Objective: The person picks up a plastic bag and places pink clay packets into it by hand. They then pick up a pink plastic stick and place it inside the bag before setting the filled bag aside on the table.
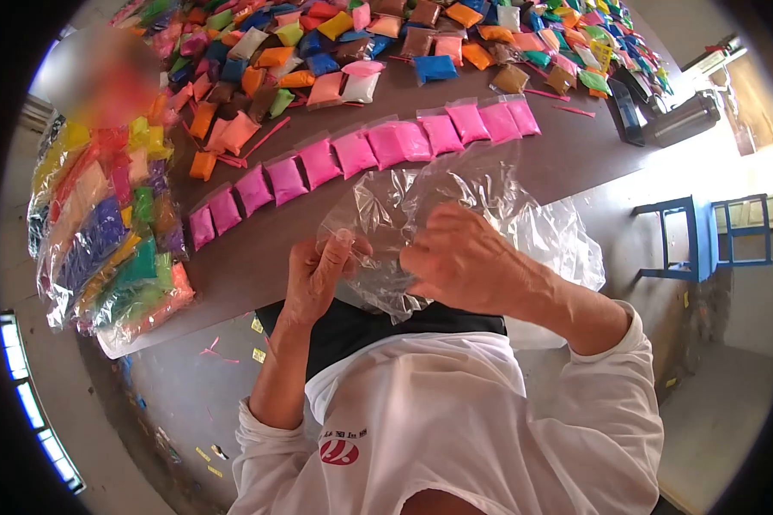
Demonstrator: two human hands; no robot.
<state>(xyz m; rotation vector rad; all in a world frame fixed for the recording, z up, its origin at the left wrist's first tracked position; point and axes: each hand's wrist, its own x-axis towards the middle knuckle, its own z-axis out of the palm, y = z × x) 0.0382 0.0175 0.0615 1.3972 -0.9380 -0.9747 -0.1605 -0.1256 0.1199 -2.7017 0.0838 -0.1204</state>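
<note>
A large clear plastic bag spreads over the table's front edge, crumpled and see-through. My left hand pinches its left side between thumb and fingers. At the bag's middle, my right hand has its fingers curled together on the plastic; the fingertips are partly hidden. Beyond the bag, a slanting row of pink packets lies on the brown table, side by side and some overlapping.
A big pile of small coloured packets covers the table's far side. Clear bags full of coloured packets stand at the left edge. A dark metal device sits at the right end. A blue stool is on the floor at right.
</note>
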